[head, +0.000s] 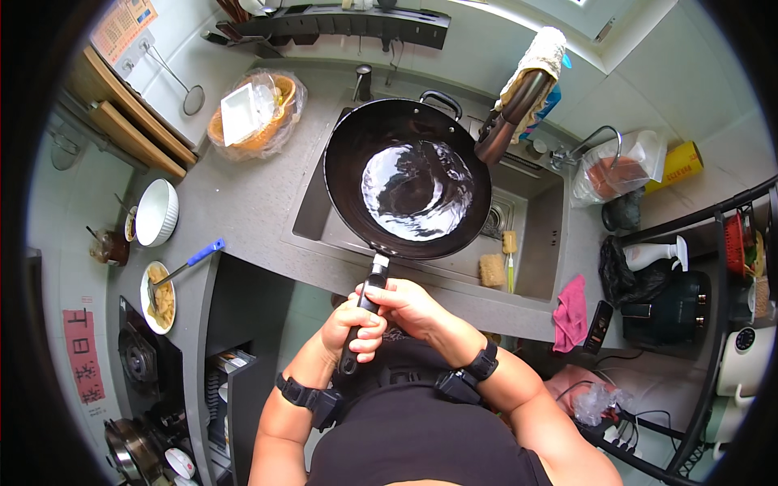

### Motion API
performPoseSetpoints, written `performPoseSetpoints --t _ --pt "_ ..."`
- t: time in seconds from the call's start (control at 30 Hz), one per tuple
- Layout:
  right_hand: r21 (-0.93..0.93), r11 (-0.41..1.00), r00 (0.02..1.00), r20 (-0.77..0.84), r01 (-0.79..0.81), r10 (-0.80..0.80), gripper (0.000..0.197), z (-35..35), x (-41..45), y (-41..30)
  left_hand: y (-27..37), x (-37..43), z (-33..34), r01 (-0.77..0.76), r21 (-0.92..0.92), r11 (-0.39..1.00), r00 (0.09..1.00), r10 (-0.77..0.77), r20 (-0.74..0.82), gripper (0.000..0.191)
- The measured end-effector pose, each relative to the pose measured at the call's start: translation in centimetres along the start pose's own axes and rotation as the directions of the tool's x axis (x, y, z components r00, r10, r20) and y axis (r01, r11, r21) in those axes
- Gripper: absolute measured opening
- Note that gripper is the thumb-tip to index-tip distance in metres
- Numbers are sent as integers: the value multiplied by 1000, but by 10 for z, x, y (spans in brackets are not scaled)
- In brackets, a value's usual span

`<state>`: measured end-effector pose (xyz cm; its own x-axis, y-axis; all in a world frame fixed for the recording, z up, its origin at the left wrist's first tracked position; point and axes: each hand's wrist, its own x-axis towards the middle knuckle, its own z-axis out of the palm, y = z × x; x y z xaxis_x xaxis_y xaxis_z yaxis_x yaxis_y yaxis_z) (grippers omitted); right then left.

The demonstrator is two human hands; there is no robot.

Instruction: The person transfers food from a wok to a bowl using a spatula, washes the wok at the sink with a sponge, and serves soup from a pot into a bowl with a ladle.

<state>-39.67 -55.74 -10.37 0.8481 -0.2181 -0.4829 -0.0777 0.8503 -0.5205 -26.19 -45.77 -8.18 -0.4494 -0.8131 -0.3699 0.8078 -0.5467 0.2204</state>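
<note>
A black wok (pixel 404 182) with water in it is over the steel sink (pixel 541 243), close to the dark faucet (pixel 504 124). My left hand (pixel 355 328) is closed around its black handle. The fingers of my right hand (pixel 407 304) grip the same handle nearer the wok's rim. Whether the wok rests on the sink's edge cannot be told. A tan sponge (pixel 492 270) and a small brush (pixel 510 261) lie in the sink.
Left on the counter are a plastic-wrapped basket (pixel 285 91), a white bowl (pixel 157 212) and a plate of sliced food (pixel 163 301) with a blue-handled utensil (pixel 203 252). A pink cloth (pixel 570 313) hangs over the counter's right front edge. A gas stove (pixel 140 358) stands left.
</note>
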Motion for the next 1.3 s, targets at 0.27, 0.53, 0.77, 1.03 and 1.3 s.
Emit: performPoseSetpoints --t 0.27,0.53,0.77,1.03,1.3 --pt "-145 989 997 -79 7 -18 28 13 1 -5 6 7 22 -48 215 976 942 115 -315 8" --pt "-184 983 988 -153 -2 -27 37 24 5 -4 8 12 15 -26 435 900 939 171 -298 10" --pt "-105 988 993 -23 109 -112 27 39 11 -11 21 5 26 8 684 729 888 309 -340 31" --pt "39 997 997 -31 67 -66 33 31 27 -13 33 14 39 165 831 531 811 406 -421 20" --pt "172 980 995 -39 101 -96 25 21 34 -8 34 24 42 389 851 352 734 439 -517 20"
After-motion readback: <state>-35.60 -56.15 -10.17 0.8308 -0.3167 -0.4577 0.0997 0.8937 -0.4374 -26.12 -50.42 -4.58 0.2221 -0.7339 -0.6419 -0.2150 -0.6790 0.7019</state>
